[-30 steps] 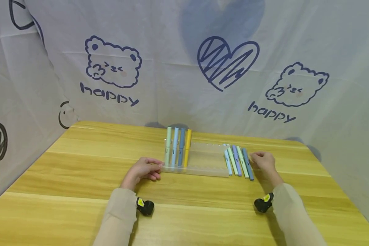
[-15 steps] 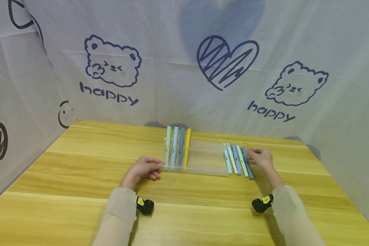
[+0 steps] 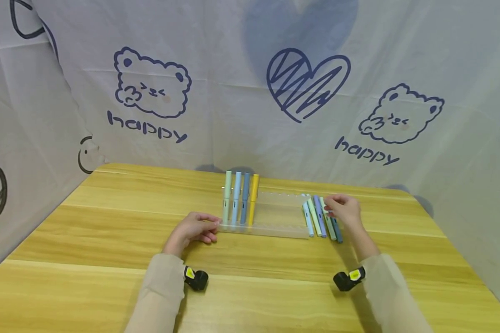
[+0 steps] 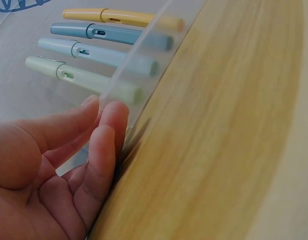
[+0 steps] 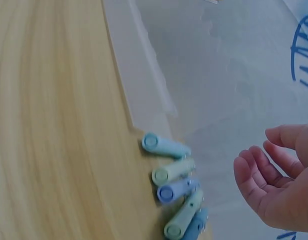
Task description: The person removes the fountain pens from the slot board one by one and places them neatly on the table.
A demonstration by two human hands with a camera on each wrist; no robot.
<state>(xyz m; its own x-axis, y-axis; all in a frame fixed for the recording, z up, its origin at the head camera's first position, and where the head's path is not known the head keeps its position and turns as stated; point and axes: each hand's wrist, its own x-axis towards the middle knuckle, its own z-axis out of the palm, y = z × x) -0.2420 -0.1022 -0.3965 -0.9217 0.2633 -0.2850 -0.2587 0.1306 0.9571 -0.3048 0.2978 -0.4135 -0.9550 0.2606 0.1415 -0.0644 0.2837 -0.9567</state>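
My left hand [image 3: 196, 229] holds the front left corner of a clear plastic pen stand [image 3: 281, 213], thumb and fingertips at its lip in the left wrist view. A pale green pen [image 4: 41, 66], a light blue pen [image 4: 56, 47], a dark blue pen [image 4: 69, 30] and a yellow pen [image 4: 84, 14] lean side by side in it. My right hand [image 3: 345, 210] hovers over the right end of a row of loose pens. In the right wrist view its fingers curve loosely, with nothing between them and the thumb. Under it lie a green pen [image 5: 181, 220] and a dark blue pen [image 5: 195, 226].
Further left in the loose row are a purple pen [image 5: 175, 192], another green pen [image 5: 171, 172] and a light blue pen [image 5: 164, 145], beside the stand's right end. Everything is on a wooden table [image 3: 258, 286]. A printed cloth [image 3: 229, 106] hangs behind it.
My right hand has moved left, from beside the row of loose pens to over its right end. My left hand stays at the stand's corner.
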